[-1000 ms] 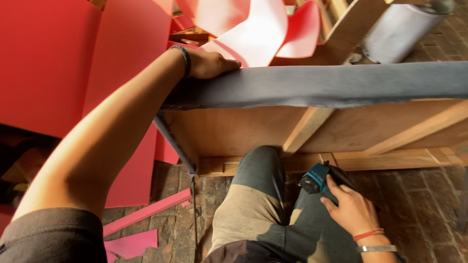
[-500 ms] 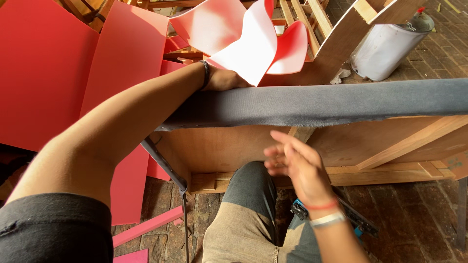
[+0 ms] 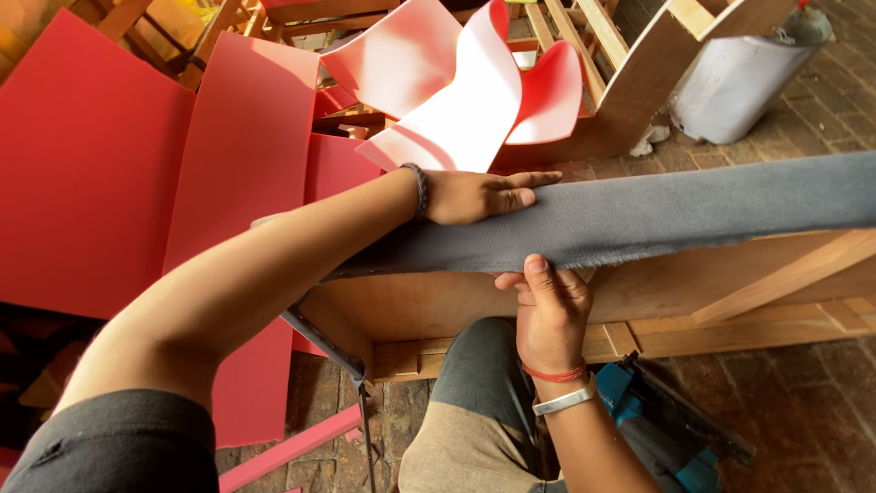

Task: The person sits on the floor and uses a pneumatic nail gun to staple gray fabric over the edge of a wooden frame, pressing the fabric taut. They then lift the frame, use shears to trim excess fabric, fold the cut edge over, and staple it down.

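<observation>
Left hand: the left hand (image 3: 474, 195) is laid flat, fingers stretched out and together, on top of the grey fabric (image 3: 693, 212); nothing is clasped.
Right hand: the right hand (image 3: 547, 310) is pinched on the fabric's lower edge, thumb in front, fingers hidden behind.
Grey fabric: it is stretched over the top rail of the wooden frame (image 3: 730, 283), running from under the left palm away to the right, just above the right hand.
Power tool: a blue tool (image 3: 630, 402) lies beside the right wrist, on the brick floor (image 3: 803, 411).
Red sheets: red sheets (image 3: 119, 183) are stacked beyond the left forearm.
</observation>
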`<state>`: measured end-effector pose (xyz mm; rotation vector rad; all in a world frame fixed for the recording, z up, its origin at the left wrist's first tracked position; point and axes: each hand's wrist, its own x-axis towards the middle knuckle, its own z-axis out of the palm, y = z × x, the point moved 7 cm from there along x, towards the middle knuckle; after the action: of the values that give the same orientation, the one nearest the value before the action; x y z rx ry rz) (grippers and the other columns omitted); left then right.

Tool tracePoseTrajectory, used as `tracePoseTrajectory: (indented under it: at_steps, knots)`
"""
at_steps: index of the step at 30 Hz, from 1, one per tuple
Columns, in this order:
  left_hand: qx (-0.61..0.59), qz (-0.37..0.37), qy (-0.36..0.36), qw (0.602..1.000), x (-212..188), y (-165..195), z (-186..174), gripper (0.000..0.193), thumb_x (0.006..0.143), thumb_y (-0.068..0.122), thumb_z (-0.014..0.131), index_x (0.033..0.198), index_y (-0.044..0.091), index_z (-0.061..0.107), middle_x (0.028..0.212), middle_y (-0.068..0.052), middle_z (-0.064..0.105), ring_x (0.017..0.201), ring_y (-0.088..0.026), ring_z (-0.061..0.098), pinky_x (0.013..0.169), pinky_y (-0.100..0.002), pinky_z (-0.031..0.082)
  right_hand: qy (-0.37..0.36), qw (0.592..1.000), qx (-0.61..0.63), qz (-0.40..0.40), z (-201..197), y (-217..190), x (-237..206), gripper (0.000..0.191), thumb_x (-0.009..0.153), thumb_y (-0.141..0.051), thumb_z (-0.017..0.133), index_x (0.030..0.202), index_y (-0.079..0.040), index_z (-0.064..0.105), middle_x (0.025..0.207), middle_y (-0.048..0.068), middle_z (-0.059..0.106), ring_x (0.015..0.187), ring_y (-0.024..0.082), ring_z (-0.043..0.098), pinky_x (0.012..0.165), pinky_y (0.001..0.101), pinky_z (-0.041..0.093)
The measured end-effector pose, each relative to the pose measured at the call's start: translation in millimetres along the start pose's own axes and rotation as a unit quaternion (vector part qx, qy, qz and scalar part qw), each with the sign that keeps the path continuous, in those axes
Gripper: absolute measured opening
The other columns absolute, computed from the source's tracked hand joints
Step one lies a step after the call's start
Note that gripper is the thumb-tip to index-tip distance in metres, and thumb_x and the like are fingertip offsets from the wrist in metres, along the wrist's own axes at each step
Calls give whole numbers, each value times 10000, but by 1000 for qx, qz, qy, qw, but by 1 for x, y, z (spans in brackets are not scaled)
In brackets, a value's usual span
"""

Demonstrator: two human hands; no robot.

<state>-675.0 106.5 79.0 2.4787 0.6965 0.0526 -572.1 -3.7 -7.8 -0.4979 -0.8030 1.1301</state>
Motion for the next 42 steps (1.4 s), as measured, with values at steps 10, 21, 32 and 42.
tracePoseTrajectory:
  at_steps: [10,21,32,42]
  knots:
    - [269,-39,55,961,-16,75,12,783,981,491,585,1609,456,118,1588,-280,302,1103,-471,604,967,-523,516,-142,940,-275,147,-41,17,-16,294,985,-259,615,1049,1,736,887,88,777,822,163,739,781,318,588]
    - [266,-34,31,963,-16,79,11,901,879,407,663,1602,392,126,1712,-73,124,1011,-418,612,958,-495,513,-153,468,-797,351,-224,-9,-107,1215,716,-403,891,1629,-108,146,1473,200,527,1316,341,590,1125,395,468]
    - [282,-31,25,958,-11,81,10,1002,811,369,726,1603,410,113,1706,-73,129,1023,-422,616,956,-491,524,9,764,-630,136,-153,-78,-64,204,835,-211,806,913,-29,761,779,111,789,669,218,742,695,357,586]
    - [282,-21,27,959,-11,77,11,1037,786,322,747,1600,426,113,1711,-83,118,1039,-436,614,968,-505,520,99,922,-369,-69,-62,-100,-66,127,816,-40,761,879,-42,650,766,34,688,628,129,668,581,279,548]
